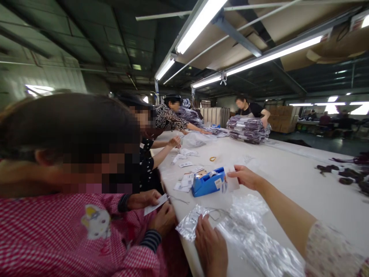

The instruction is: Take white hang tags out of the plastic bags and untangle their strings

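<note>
**Pulling tape at the packing table**

I am working at the long white table [288,181], where a person in a pink checked smock [57,238] is sitting close beside me holding a small paper tag [155,205]. A heap of clear plastic bags [253,238] is lying in front of me. By my judgement I am at the sealing step: taking tape for a bag. My right hand [245,177] is reaching to the blue tape dispenser [209,184], fingers lightly pinched on a pale strip at its cutter end. My left hand [210,248] is lying nearly flat, fingertips pressing on one small crinkled bag [190,225] at the table's near edge. The bag is looking shiny, thin and creased, its contents too unclear to tell. The next move is calling for a clean tear against the cutter while I am keeping the bag still
</note>
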`<state>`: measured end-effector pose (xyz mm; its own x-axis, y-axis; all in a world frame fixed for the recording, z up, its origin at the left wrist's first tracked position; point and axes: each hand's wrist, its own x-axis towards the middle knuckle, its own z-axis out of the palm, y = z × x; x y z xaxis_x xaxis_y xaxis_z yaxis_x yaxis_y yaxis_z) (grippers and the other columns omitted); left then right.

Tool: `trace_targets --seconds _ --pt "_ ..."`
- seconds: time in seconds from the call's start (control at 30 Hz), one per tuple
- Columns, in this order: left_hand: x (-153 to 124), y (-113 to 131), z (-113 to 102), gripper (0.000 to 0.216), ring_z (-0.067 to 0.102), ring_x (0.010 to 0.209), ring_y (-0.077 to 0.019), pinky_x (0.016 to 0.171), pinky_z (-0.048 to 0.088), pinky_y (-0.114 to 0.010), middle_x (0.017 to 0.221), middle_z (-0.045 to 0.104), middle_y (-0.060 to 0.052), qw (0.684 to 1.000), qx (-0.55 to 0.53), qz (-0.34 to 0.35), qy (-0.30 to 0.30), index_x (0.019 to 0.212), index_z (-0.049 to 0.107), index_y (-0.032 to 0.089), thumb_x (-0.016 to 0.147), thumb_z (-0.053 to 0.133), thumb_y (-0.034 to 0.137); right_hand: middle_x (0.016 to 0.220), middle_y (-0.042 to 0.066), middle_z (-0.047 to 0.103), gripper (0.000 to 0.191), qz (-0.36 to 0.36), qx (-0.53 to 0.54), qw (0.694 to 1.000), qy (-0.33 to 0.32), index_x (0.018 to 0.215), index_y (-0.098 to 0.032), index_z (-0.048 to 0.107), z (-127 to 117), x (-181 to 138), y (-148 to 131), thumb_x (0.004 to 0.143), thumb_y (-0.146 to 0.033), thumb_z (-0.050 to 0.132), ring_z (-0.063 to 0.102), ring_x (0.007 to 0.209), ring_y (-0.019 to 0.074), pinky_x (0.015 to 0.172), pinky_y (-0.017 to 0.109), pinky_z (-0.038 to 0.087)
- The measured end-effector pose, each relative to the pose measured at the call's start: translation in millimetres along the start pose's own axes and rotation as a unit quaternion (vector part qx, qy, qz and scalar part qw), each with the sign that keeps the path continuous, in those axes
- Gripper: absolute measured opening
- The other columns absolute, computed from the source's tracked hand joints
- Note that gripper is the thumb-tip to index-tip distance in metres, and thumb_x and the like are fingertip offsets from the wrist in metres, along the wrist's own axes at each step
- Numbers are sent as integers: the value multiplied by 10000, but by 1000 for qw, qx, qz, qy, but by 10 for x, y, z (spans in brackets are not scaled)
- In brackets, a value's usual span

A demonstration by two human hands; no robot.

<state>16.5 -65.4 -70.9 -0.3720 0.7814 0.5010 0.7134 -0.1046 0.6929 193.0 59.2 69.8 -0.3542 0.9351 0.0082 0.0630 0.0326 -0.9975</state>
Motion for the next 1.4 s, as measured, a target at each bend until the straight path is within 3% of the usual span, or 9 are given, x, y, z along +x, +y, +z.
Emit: trace_targets --seconds 0.17,0.3,0.43,0.73,0.87,1.0,1.1,1.23,1.4 --pt "135 267 -201 219 524 1104 -286 976 391 -493 1098 601 -108 987 -140 70 28 987 626 180 854 454 213 887 46 710 279 11 -5 1000 -7 976 -146 630 29 -625 -420 781 -322 725 671 784 192 701 327 528" --pt "126 875 -568 222 574 890 -207 745 478 -340 1022 604 -59 959 -270 74 -47 1044 594 210 871 493 306 836 28 712 317 18 -10 1000 11 932 -167 626 94 -1152 -469 692 -335 746 660 736 182 621 265 486" --pt "11 1335 -822 259 561 836 -185 673 470 -294 1018 584 -56 936 -299 151 -109 1045 594 214 788 597 244 700 -24 653 243 19 -28 998 43 853 -159 630 159 -1570 -355 668 -279 731 580 604 123 507 194 388" --pt "-176 1431 -865 188 586 910 -173 751 502 -280 993 591 -48 886 -332 177 -271 970 678 213 857 529 212 801 17 659 238 37 11 999 -21 938 -175 619 266 -2259 -386 743 -305 576 623 698 160 579 238 475" --pt "-245 1400 -888 323 576 1021 -205 818 496 -319 1177 560 -90 865 -375 79 -325 1175 573 212 868 536 304 806 17 650 277 38 -18 999 -6 998 -179 611 209 -2415 -466 746 -266 534 630 724 176 598 260 503" --pt "-396 1314 -806 806 598 993 -216 855 484 -365 1122 586 -95 763 -451 -8 -463 1425 255 220 759 681 376 734 0 618 233 16 -107 992 71 962 -182 610 185 -2460 -474 755 -206 503 582 659 165 528 233 438" --pt "-549 1344 -636 1044 607 948 -224 814 497 -368 1031 614 -69 723 -503 -49 -470 1466 105 237 668 763 374 724 1 591 106 -12 -182 973 141 842 -194 596 270 -2463 -444 756 -170 540 540 707 174 610 260 405" --pt "-714 1502 -448 869 614 952 -241 786 516 -364 1090 616 -88 692 -528 -185 -455 1409 303 255 669 745 374 742 11 578 111 -21 -214 964 158 726 -209 524 449 -2475 -367 834 -233 526 518 708 173 670 283 391" --pt "-800 1496 -592 594 622 775 -153 802 515 -371 1011 641 -38 558 -614 -284 -480 1264 507 251 681 616 222 676 -14 546 223 34 -139 986 81 822 -209 539 437 -2487 -192 921 -370 420 543 557 142 491 238 414"
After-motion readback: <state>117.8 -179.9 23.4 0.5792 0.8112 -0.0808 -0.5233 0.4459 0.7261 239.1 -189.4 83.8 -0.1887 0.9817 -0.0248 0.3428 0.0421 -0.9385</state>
